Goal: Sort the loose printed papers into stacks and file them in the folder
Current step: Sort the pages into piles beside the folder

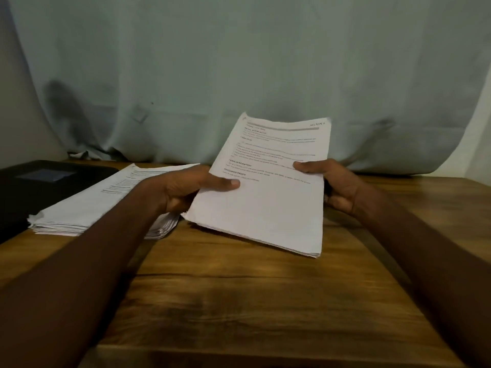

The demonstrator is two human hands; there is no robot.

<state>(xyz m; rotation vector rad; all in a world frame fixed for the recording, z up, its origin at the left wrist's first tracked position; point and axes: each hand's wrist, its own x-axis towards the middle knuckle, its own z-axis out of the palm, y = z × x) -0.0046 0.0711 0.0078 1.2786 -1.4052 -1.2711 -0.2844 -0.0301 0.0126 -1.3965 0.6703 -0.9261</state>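
I hold a thin bundle of printed papers (268, 205) tilted up above the wooden table (239, 301). My left hand (186, 187) grips its left edge, thumb on top of the page. My right hand (334, 184) grips the right edge, thumb lying across the printed text. A thicker stack of printed papers (87, 205) lies flat on the table to the left, partly hidden by my left forearm. A black folder (32, 187) lies shut at the far left, with the stack's left edge overlapping it.
A pale grey-green cloth (239, 75) hangs behind the table and drapes onto its back edge. Bare wood shows in front of and under the held bundle. The table's front edge runs along the bottom of the view.
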